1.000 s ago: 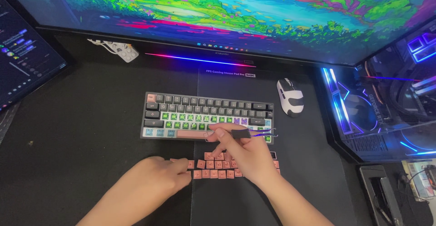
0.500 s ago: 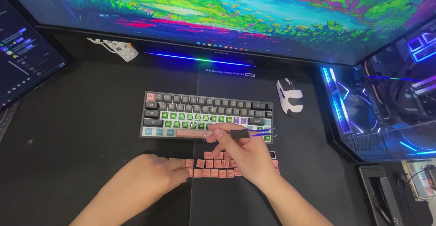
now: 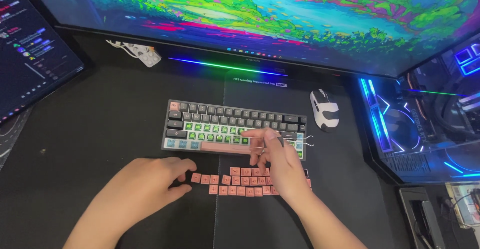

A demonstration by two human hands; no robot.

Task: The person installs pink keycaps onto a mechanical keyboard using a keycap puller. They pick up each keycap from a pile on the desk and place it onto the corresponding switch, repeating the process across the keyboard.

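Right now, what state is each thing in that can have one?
Keyboard: backlit green, many keycaps off.
Pink keycaps: loose in rows on the mat.
Wire keycap puller: held over the keyboard's right end.
Right hand: gripping the puller.
Left hand: resting beside the keycaps, holding nothing.
Monitor: on.
Mouse: untouched.

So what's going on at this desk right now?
A person is pulling keycaps off a compact keyboard. The right hand holds a wire keycap puller over the keyboard's lower right keys, where bare green-lit switches show. The left hand rests on the black desk mat beside rows of loose pink keycaps. A white mouse sits to the right.
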